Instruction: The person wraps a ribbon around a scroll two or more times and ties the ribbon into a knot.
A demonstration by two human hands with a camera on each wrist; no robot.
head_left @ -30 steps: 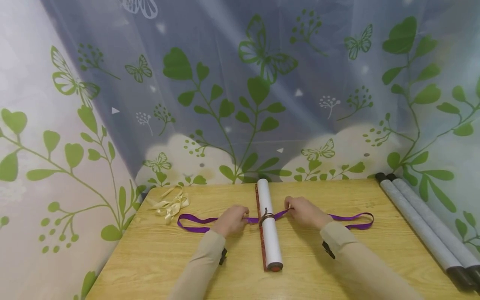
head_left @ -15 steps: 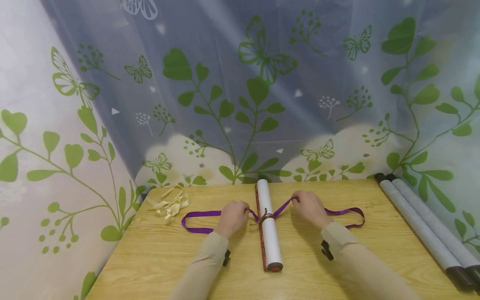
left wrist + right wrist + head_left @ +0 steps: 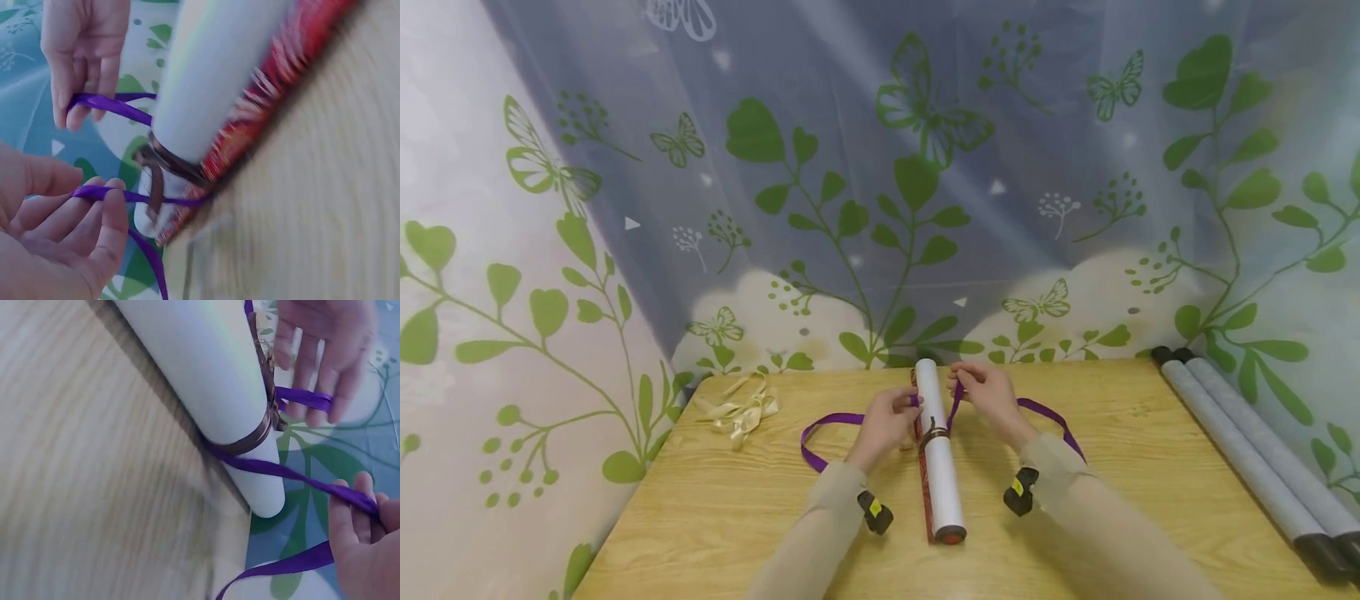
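Observation:
A rolled scroll [image 3: 942, 483], white with a red patterned strip along its left side, lies lengthwise at the table's middle. Brown cord [image 3: 247, 440] is tied round it. A purple ribbon [image 3: 269, 467] passes beneath the roll by the cord, one end rising on each side. My left hand [image 3: 886, 427] pinches one length of ribbon between thumb and fingers, just left of the roll. On the other side, my right hand [image 3: 988, 398] pinches the opposite length, raised above the table. Both loose ends trail behind the hands, looping outward.
Pale yellow ribbons [image 3: 741, 408] lie heaped at the table's back left. Two grey rolls with black ends [image 3: 1240, 450] lie along the right edge. A leaf-patterned curtain [image 3: 865, 208] hangs behind the wooden table [image 3: 700, 517].
Both hands have moved inward and up toward the roll, bringing the ribbon's two lengths closer together over it. The loose loops have drawn in; the roll stays put.

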